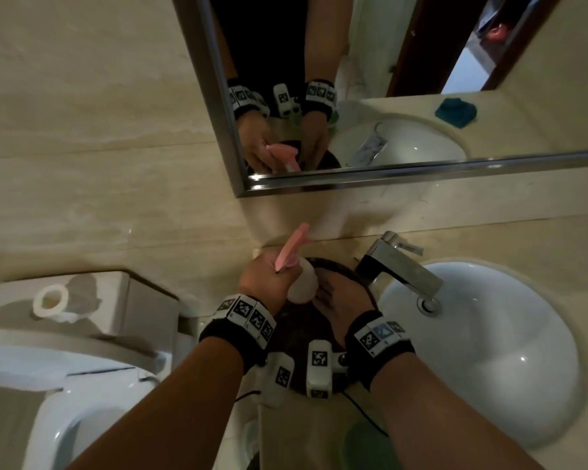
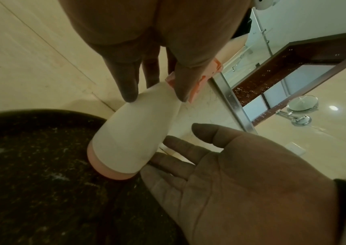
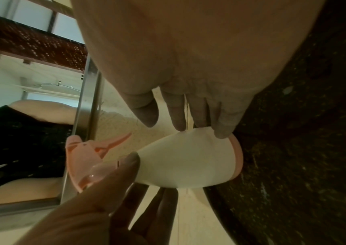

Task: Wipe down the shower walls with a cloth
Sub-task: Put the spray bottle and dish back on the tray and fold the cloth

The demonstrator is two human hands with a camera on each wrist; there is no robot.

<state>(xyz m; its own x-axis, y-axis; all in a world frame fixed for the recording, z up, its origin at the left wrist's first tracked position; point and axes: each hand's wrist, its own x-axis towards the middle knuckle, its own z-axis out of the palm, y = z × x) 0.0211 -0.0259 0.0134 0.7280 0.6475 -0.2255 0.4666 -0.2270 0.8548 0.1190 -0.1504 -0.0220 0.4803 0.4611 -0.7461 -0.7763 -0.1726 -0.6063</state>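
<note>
A white spray bottle [image 1: 302, 283] with a pink trigger head is tilted over a dark round basin [image 1: 296, 337] on the counter. My left hand [image 1: 267, 281] grips the bottle at its neck, just below the trigger; the left wrist view shows thumb and finger pinching the bottle [image 2: 132, 140] there. My right hand [image 1: 336, 296] lies open beside the bottle's pink base, straight fingertips [image 3: 220, 132] touching it. The right hand [image 2: 188, 149] holds nothing. I cannot make out a cloth for certain in either hand.
A white sink [image 1: 540, 385] with a chrome faucet [image 1: 401, 262] is on the right. A toilet tank [image 1: 116, 300] with a paper roll [image 1: 50, 301] stands left. A framed mirror [image 1: 387, 96] hangs on the beige wall and reflects a teal item [image 1: 455, 111]. Something green [image 1: 364, 442] lies on the counter's near edge.
</note>
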